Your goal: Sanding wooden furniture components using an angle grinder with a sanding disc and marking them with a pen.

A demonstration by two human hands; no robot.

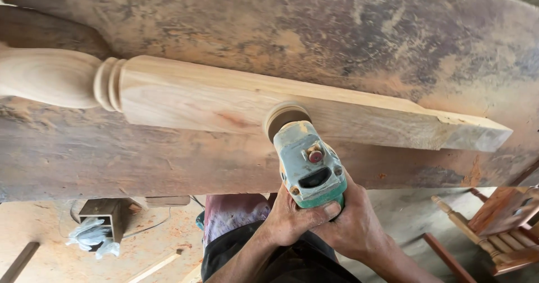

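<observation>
— Sander (307,162), dusty green, disc against the pale turned post (236,100) just beyond both hands?
— Yes; left hand (292,218) and right hand (353,224) clenched its body. Rough bench (168,159) beneath, chair (499,227) rightward.

A wooden chair (502,227) stands at lower right. On the dusty floor (50,232) lie a small wooden box (109,213), crumpled plastic (90,235) and wood strips (154,267).

The turned wooden post (224,98) is cut off at the left edge; the sanding disc's (283,116) face is hidden, probably pressed against it.
</observation>
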